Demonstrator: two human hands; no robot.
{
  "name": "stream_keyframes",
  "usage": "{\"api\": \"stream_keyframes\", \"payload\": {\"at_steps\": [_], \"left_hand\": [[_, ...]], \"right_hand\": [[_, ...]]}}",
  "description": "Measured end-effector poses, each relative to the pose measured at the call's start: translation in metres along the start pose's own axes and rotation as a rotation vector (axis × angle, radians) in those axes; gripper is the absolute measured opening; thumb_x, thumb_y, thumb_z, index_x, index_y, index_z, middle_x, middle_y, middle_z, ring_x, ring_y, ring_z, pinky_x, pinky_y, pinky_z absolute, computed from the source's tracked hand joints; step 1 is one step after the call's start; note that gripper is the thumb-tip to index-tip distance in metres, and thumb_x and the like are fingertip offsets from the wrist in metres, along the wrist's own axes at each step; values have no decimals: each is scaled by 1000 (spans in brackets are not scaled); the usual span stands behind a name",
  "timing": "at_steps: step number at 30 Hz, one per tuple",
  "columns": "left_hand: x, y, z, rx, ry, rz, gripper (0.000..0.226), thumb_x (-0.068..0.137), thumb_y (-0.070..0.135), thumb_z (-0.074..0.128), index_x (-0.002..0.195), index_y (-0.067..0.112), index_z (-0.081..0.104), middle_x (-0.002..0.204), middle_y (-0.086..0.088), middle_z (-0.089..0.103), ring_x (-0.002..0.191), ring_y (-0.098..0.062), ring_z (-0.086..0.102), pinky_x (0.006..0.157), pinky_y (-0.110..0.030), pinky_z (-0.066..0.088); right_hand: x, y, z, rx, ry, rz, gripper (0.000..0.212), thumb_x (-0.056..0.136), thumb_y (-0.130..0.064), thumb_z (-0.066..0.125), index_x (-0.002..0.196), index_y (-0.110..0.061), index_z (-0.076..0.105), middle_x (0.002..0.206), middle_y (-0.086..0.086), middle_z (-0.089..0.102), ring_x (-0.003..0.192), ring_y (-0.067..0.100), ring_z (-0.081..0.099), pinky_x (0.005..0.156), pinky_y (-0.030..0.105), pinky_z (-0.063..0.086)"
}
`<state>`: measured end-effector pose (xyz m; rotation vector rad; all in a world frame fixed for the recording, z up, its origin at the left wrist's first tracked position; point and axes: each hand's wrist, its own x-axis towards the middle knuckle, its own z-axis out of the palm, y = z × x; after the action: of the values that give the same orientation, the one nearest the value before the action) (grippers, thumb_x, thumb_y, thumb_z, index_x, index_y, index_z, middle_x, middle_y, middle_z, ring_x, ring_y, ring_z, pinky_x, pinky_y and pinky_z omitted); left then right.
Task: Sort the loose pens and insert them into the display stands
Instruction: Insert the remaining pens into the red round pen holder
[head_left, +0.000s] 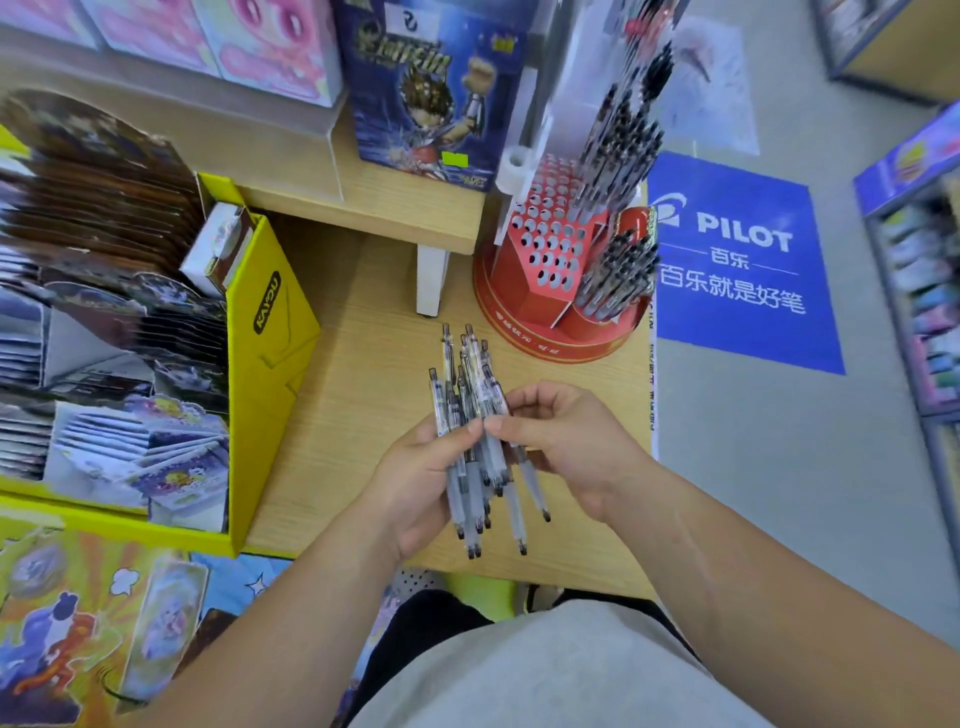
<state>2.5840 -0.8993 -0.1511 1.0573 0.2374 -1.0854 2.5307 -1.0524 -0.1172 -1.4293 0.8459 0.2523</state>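
Observation:
My left hand (415, 483) grips a bundle of several clear gel pens (470, 395) above the wooden counter, clip ends pointing away from me and tips toward me. My right hand (566, 441) pinches the pens at the bundle's right side, thumb meeting the left thumb. Behind them stands a red round display stand (540, 254) with many empty holes on its left tiers. Several black-capped pens (618, 275) fill its right tiers.
A yellow cardboard display box (270, 332) full of card packs stands at the left. A blue character box (431, 88) sits on a raised wooden shelf (363, 208) behind. The counter (363, 405) ends at the right, above a blue PILOT floor sticker (737, 260).

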Motion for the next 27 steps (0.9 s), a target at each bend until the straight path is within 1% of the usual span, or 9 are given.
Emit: {"api": "stream_keyframes", "payload": {"at_steps": [2, 5, 8, 10, 14, 17, 21, 24, 27], "left_hand": [[-1, 1, 9, -4, -45, 13, 47, 85, 26, 65, 129, 8, 62, 117, -18, 73, 99, -29, 72, 75, -40, 59], [-1, 2, 23, -24, -69, 42, 44, 86, 25, 64, 128, 12, 63, 116, -16, 74, 99, -29, 73, 81, -44, 59], [1, -2, 37, -46, -55, 69, 40, 88, 26, 62, 127, 15, 65, 109, -14, 75, 90, -27, 73, 74, -42, 58], [4, -4, 46, -42, -23, 84, 36, 91, 26, 60, 125, 14, 66, 106, -14, 75, 87, -26, 72, 72, -41, 58], [14, -9, 73, -38, 55, 149, 41, 87, 30, 62, 126, 18, 66, 117, -14, 73, 103, -30, 71, 86, -46, 57], [23, -15, 102, -43, 146, 223, 42, 87, 30, 62, 127, 19, 65, 119, -12, 73, 107, -29, 70, 85, -44, 56], [31, -25, 145, -73, 249, 274, 36, 93, 23, 60, 129, 16, 64, 118, -14, 73, 105, -31, 71, 83, -44, 57], [32, -33, 177, -91, 294, 304, 27, 99, 14, 56, 126, 15, 63, 113, -12, 75, 102, -30, 72, 83, -44, 60], [28, -42, 202, -161, 332, 336, 19, 101, 15, 54, 117, 16, 63, 102, -9, 78, 93, -27, 75, 80, -44, 61]], "right_hand": [[-5, -5, -9, 12, -5, 0, 32, 76, -19, 86, 101, -10, 69, 92, 8, 68, 75, 20, 63, 70, 34, 50], [-8, -10, -23, 37, -25, -17, 28, 76, -20, 86, 98, -14, 69, 92, 8, 68, 79, 22, 63, 75, 37, 48], [-8, -13, -39, 49, -78, -58, 27, 78, -21, 84, 99, -13, 70, 95, 9, 70, 83, 22, 65, 79, 41, 51], [-7, -15, -49, 63, -131, -80, 24, 83, -20, 80, 101, -11, 68, 96, 9, 70, 84, 20, 65, 81, 41, 53], [2, -20, -73, 76, -194, -137, 11, 90, -16, 73, 98, -11, 67, 86, 7, 67, 76, 17, 64, 74, 35, 52], [14, -25, -97, 48, -222, -203, 4, 91, -15, 71, 93, -16, 68, 82, 7, 64, 75, 17, 62, 72, 32, 51], [25, -33, -134, 22, -304, -272, 6, 93, -15, 70, 90, -20, 69, 79, 2, 64, 74, 15, 62, 74, 33, 53], [29, -35, -156, -51, -367, -323, 10, 91, -13, 72, 90, -22, 69, 77, -6, 63, 72, 9, 58, 67, 22, 51], [28, -36, -171, -95, -402, -350, 10, 87, -13, 77, 93, -19, 71, 81, -2, 65, 72, 9, 59, 62, 17, 48]]}}
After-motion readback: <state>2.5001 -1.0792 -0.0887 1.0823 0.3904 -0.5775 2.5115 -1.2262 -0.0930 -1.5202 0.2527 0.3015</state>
